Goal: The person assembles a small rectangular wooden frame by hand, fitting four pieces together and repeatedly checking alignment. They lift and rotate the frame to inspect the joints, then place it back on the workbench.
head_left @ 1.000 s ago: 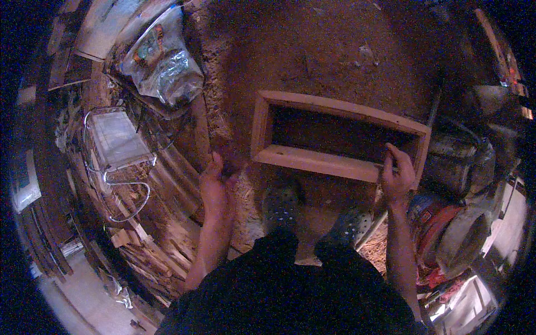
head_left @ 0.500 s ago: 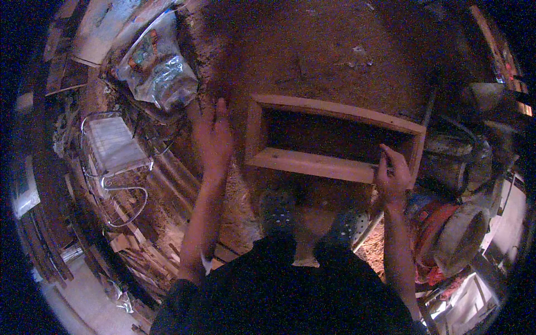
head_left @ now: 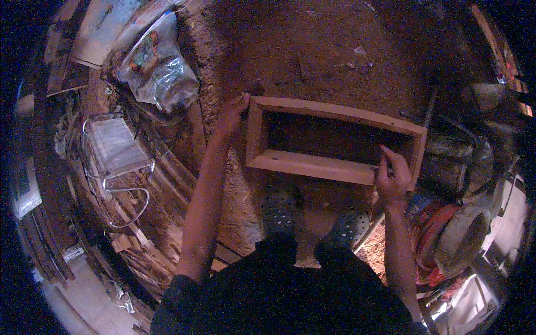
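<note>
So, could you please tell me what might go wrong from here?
1. The right hand holds the wooden frame near one corner; if that grip slipped, the frame could tip or drop near the shoes.
2. The left hand is at the far left corner, but its fingertips are hard to make out, so support there may be weak.
</note>
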The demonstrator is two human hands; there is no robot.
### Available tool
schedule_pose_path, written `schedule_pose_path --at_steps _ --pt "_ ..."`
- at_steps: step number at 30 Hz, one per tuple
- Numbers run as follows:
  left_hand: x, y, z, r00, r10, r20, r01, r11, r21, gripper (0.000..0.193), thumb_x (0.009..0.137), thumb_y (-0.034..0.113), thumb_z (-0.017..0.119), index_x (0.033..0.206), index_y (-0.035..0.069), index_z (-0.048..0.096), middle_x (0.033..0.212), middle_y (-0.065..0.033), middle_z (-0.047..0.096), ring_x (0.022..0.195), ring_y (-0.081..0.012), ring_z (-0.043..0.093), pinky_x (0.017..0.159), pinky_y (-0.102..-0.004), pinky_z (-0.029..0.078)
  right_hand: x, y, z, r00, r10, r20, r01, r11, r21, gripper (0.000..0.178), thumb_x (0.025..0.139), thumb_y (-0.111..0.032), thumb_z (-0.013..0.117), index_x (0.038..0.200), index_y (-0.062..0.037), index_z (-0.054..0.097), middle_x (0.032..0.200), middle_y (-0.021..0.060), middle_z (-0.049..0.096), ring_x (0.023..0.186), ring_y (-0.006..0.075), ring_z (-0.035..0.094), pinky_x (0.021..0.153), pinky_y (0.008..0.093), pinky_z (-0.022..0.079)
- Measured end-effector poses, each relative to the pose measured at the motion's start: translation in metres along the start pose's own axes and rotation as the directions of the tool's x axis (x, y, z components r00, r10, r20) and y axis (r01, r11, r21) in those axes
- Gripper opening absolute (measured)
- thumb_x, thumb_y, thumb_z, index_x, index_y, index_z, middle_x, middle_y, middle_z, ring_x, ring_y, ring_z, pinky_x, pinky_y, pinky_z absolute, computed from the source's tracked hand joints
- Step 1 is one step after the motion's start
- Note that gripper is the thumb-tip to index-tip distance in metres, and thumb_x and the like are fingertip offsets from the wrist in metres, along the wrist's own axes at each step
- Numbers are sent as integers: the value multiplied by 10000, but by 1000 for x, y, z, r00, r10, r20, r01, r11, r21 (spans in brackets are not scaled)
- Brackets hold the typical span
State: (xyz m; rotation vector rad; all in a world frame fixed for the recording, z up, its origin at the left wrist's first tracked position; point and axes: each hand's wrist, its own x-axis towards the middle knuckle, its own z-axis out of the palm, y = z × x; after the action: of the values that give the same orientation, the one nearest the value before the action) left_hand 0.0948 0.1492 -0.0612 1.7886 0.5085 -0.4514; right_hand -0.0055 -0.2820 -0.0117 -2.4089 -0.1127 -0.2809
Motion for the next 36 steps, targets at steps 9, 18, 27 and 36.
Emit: schedule_pose_path --at_steps 9,18,27,36 --pt "-28 -13 1 945 196 -262 -127 957 259 557 992 466 585 1297 3 637 1338 -124 628 1210 -258 567 1079 -389 396 0 0 0 999 -28 -26 28 1000 -3 252 857 37 671 1094 -36 712 1029 142 724 931 285 703 830 360 556" --pt "5 -11 -7 992 12 -125 1 994 110 617 955 496 631 1311 -7 630 1375 -161 604 1332 -286 507 1132 -389 355 -2 2 0 999 -31 -11 31 999 11 266 860 44 655 1110 -31 704 1036 146 722 936 287 702 828 357 555" --pt "-30 -4 3 939 198 -280 -99 938 331 571 965 490 620 1266 7 664 1314 -160 647 1250 -297 577 1099 -387 392 2 -1 -2 1000 -21 -2 21 1000 -19 256 866 35 666 1110 -29 707 1037 137 725 933 281 703 826 352 555" --pt "-105 -15 17 941 -67 -332 75 997 11 517 987 459 594 1197 -4 689 1183 -143 701 1135 -245 619 1022 -388 441 -2 1 0 1000 -1 -6 1 1000 -11 246 877 25 670 1112 -34 709 1044 134 725 961 283 695 865 355 540"
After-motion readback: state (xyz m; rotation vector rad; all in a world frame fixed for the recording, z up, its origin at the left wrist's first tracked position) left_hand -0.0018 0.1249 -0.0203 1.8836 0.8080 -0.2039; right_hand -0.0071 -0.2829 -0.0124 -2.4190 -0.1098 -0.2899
